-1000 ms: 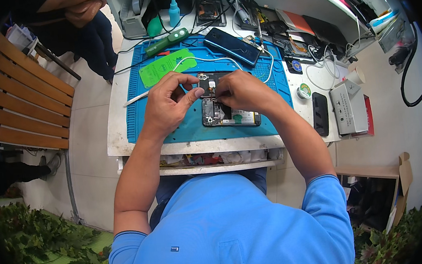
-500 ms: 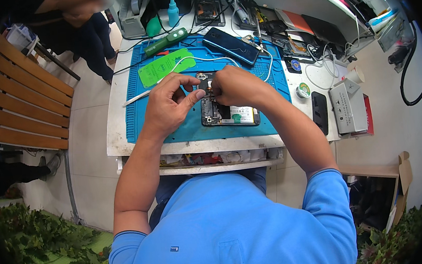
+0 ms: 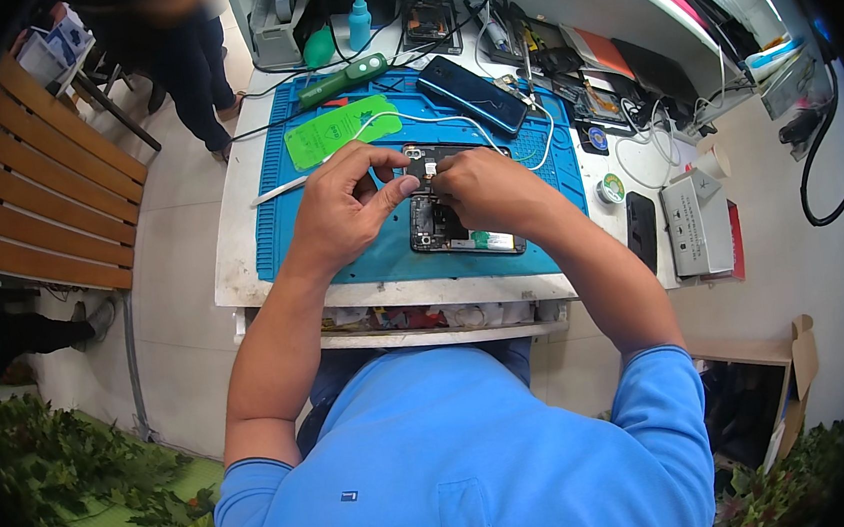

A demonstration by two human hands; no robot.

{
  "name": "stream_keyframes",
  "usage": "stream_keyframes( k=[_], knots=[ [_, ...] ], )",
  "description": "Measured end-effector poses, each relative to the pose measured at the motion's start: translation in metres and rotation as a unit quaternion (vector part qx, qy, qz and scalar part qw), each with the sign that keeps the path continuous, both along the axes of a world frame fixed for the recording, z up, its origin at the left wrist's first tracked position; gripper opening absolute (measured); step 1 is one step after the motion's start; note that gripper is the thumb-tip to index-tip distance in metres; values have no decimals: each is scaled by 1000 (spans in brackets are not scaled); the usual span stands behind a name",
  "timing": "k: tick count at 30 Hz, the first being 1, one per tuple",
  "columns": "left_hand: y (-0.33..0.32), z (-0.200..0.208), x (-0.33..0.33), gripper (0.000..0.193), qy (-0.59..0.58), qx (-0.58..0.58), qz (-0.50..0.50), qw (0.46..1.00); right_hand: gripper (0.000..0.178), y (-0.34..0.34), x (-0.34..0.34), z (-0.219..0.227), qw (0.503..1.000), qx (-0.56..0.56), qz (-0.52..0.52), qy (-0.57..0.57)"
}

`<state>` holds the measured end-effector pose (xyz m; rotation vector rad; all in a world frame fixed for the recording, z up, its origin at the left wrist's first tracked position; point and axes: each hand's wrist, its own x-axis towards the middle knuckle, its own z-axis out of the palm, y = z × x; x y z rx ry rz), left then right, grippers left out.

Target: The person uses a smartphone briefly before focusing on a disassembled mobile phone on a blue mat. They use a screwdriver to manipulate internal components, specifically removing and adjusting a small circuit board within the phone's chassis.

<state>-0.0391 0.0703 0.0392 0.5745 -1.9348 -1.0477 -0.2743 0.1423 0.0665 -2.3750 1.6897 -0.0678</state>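
An opened smartphone (image 3: 429,225) lies back up on a blue repair mat (image 3: 372,264), its dark inner parts and a pale battery showing. My left hand (image 3: 346,202) is at its upper left edge, thumb and forefinger curved but apart, with nothing visible between them. Over the upper middle of the phone, my right hand (image 3: 488,189) is closed, its fingertips pinched together and pointing down. Whatever they hold is hidden by the fingers. A small white piece (image 3: 431,169) shows beside those fingertips.
Behind the hands lie a green card (image 3: 342,132), a dark blue phone (image 3: 473,95), a green handheld tool (image 3: 343,80) and a white cable (image 3: 429,116). At right are a black phone (image 3: 642,232), a small round tub (image 3: 610,189) and a white box (image 3: 697,224). A person (image 3: 190,73) stands at far left.
My right hand has shifted slightly down and right over the opened phone, uncovering the white piece. My left hand stays nearly where it was. The whole view has tilted a little.
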Motion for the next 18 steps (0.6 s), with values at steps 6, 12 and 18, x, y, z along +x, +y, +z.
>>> stream_keyframes(
  k=[6, 12, 18],
  knots=[
    [1, 3, 1, 31, -7, 2, 0, 1000, 12, 1, -9, -4, 996, -8, -17, -90],
    [0, 1, 1, 33, -9, 7, 5, 1000, 13, -2, -9, -2, 995, 18, -37, -87],
    [2, 2, 0, 34, -9, 8, 3, 1000, 12, 3, -10, -3, 991, 10, -64, -120]
  ],
)
